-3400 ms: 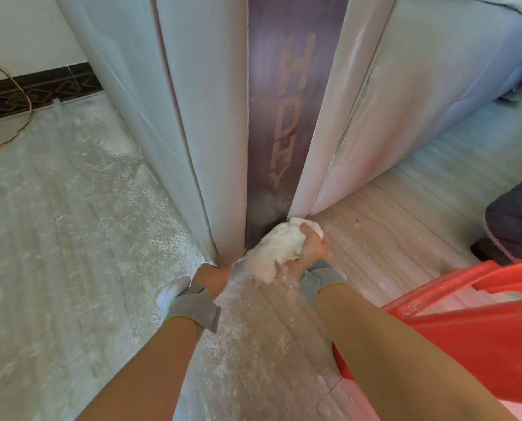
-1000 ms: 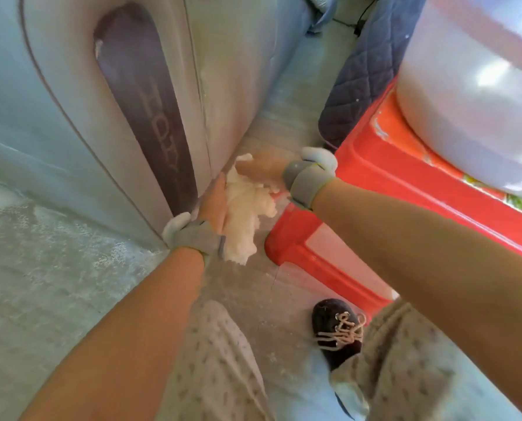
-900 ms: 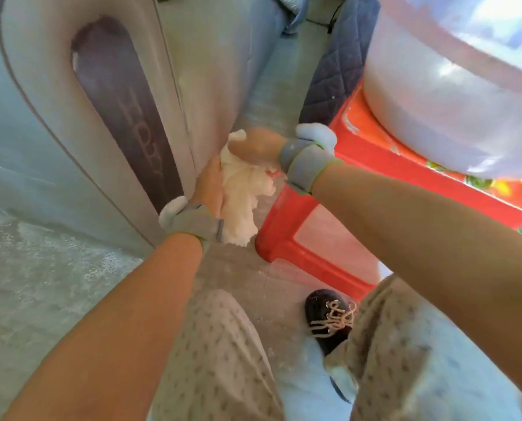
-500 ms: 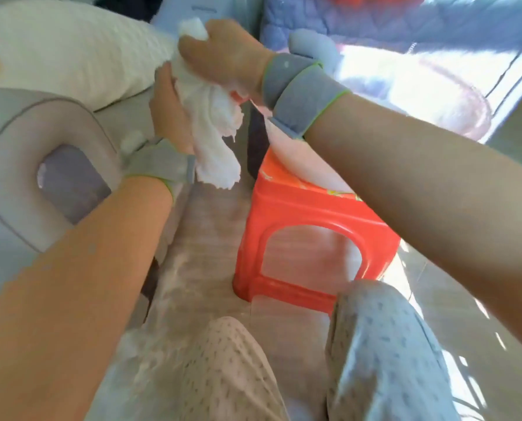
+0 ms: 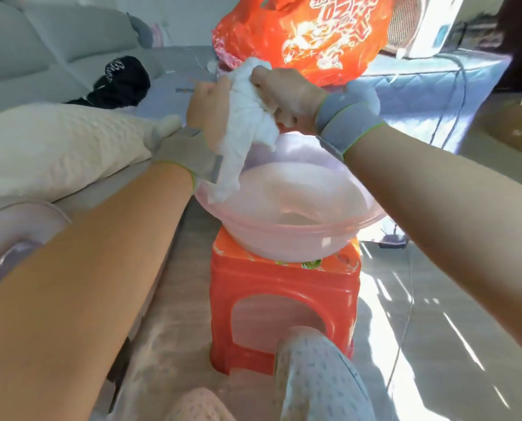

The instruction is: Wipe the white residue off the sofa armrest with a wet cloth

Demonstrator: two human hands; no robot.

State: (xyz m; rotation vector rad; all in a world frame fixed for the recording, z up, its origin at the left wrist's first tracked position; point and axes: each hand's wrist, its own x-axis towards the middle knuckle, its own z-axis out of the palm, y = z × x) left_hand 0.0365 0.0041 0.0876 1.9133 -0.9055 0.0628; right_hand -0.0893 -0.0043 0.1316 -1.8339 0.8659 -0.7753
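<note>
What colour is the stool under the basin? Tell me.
The stool is bright red-orange plastic, seen best in the head view.

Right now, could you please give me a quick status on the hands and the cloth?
Both hands, left hand and right hand, grip the white cloth. Cloth hangs over pink basin on red stool. Nothing in the way.

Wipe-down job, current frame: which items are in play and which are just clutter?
In play:
white cloth, held by left hand and right hand
pink basin on the red stool
sofa armrest

Clutter:
orange bag
black cap
cream pillow
</note>
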